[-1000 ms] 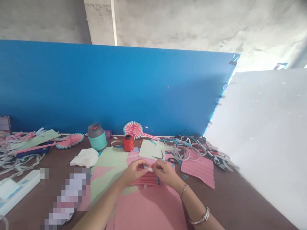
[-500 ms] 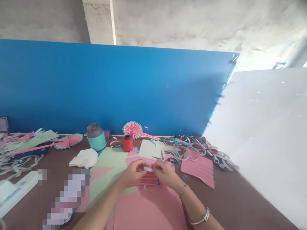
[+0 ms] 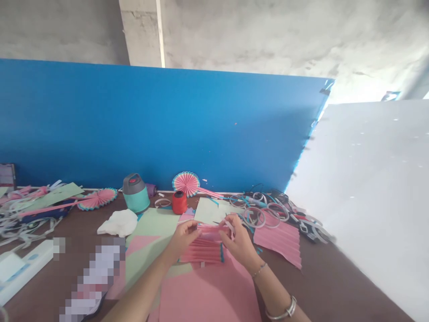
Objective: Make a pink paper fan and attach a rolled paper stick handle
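Observation:
A pink pleated paper with blue edging lies over a flat pink sheet in front of me. My left hand pinches the left end of its far folds between thumb and fingers. At the right end, my right hand has its fingers bent around a small white strip, apparently pinched. Scissors lie just beyond, largely hidden behind the right hand.
Pale green sheets spread to the left. Behind stand a red thread spool, a teal container and a paper fan. Tape rolls and another pleated pink sheet are at right. White tissue lies left.
My right hand has moved slightly right and up, away from the left hand, with the white strip. The far folds of the pleated paper now show between the hands.

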`<action>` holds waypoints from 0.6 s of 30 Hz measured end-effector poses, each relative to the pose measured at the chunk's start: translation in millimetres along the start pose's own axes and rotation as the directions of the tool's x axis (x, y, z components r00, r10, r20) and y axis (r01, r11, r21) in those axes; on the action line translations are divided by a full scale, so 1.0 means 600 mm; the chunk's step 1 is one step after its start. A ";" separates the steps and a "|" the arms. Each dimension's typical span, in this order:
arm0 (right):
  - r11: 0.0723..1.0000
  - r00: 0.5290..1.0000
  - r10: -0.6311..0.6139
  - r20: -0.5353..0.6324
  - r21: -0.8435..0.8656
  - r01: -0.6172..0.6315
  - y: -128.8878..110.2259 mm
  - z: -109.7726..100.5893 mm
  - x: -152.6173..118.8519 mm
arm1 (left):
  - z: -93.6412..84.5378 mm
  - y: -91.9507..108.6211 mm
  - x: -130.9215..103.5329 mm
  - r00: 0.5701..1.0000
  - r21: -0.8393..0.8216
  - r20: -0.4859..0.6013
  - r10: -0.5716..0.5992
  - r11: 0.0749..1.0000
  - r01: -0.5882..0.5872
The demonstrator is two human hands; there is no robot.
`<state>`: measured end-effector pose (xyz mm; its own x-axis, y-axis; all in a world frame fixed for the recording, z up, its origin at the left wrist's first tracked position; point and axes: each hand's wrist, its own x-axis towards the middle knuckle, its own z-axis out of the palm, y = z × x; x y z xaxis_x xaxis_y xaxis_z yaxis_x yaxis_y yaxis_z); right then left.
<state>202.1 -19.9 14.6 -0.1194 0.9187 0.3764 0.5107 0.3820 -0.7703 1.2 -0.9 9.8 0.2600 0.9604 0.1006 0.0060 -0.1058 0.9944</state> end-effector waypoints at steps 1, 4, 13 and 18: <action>0.992 0.998 -0.056 -0.009 -0.111 0.054 0.001 0.002 -0.001 | 0.001 0.003 -0.001 1.000 -0.010 -0.007 -0.003 1.000 0.003; 0.916 0.980 -0.198 0.016 -0.353 0.191 0.005 0.011 -0.002 | 0.005 0.011 -0.003 0.998 -0.027 -0.047 -0.034 0.999 0.033; 0.809 0.955 -0.288 0.068 -0.517 0.281 -0.005 0.022 -0.001 | 0.003 0.003 0.001 0.991 -0.247 -0.082 -0.103 0.966 0.079; 0.804 0.949 -0.315 0.031 -0.523 0.284 -0.002 0.027 0.000 | 0.005 -0.001 0.003 0.991 -0.371 -0.049 -0.127 0.923 0.100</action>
<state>187.4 -18.7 7.3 -0.3004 0.7543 0.5837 0.8216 0.5155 -0.2434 4.7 0.3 9.2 0.2095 0.9775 -0.0251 -0.3269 0.0942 0.9403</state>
